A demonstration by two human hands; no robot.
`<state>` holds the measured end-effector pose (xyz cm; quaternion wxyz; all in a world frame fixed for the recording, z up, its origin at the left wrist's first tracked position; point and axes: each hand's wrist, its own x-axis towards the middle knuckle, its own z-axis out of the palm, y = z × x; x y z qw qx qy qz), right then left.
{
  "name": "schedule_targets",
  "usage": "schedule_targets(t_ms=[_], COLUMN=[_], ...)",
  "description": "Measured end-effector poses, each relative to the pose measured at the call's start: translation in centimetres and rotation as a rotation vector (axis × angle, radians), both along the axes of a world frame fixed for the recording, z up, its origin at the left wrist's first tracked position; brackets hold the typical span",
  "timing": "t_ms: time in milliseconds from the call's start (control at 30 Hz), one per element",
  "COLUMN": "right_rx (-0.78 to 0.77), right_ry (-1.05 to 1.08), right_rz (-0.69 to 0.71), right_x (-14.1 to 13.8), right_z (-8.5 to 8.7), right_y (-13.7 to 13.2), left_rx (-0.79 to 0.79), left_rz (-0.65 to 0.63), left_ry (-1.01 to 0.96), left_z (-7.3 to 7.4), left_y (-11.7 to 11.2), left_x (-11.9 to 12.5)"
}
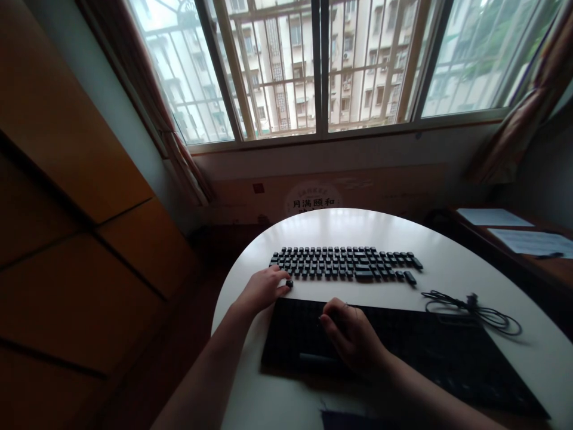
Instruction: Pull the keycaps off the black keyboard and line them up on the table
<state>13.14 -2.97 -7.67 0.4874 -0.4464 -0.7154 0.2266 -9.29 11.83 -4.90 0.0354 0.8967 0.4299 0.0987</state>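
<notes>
My left hand (pixel 266 288) is at the left end of several rows of loose black keycaps, its thumb and fingers closed at a single keycap (pixel 289 283) just in front of the rows. Over the black keyboard (pixel 403 340), my right hand (pixel 347 328) is curled with its fingers pressed together. A small tip shows at its fingertips, but what it grips is mostly hidden. The keyboard lies tilted across the white table and is too dark to make out its separate keys. Set out behind it are the rows of keycaps (pixel 331 263).
A coiled black cable (pixel 474 310) lies on the round white table (pixel 344 224), to the right. Beyond the table's right edge, papers (pixel 528 240) and a dark pen-like thing rest on a brown desk. Dark cloth (pixel 353 420) shows at the near edge. A wooden cabinet stands left.
</notes>
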Motion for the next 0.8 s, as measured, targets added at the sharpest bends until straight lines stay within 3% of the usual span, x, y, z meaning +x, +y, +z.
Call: schedule_targets(t_ms=[800], right_rx=[-0.007], right_ry=[-0.032], right_rz=[-0.015], right_x=[0.05], right_z=[-0.24], right_y=[-0.22], left_rx=[0.011], left_rz=[0.072], left_ry=[-0.024], left_z=[-0.57], left_y=[0.76], left_x=[-0.48])
